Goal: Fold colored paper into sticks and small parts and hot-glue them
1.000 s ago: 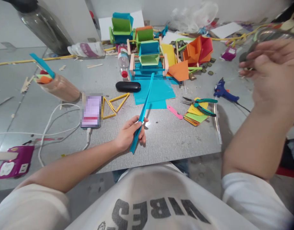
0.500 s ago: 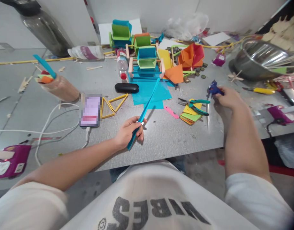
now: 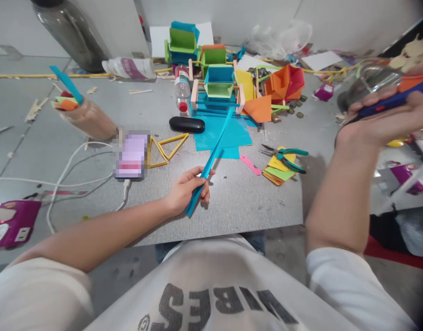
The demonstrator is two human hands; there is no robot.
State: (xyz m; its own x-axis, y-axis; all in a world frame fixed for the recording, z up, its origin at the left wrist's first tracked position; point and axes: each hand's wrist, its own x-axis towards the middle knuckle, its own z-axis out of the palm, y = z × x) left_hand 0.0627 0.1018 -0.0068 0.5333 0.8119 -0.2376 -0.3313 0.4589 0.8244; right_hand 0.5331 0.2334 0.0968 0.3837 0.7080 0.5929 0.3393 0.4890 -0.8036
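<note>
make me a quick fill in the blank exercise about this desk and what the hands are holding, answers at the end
1. The left hand grips a folded strip coloured ____.
2. The dark blue tool in the right hand is a glue ____.
3. Beside the phone, the yellow frames are shaped like ____.
4. The pliers lie on a stack of coloured ____.

Missing words: blue; gun; triangles; paper

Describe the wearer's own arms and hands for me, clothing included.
Both the left hand and the right hand are bare, with no gloves showing. The left sleeve and right sleeve are white, plain and short, leaving the forearms uncovered. They belong to a white shirt with large dark block lettering across the front.
</note>
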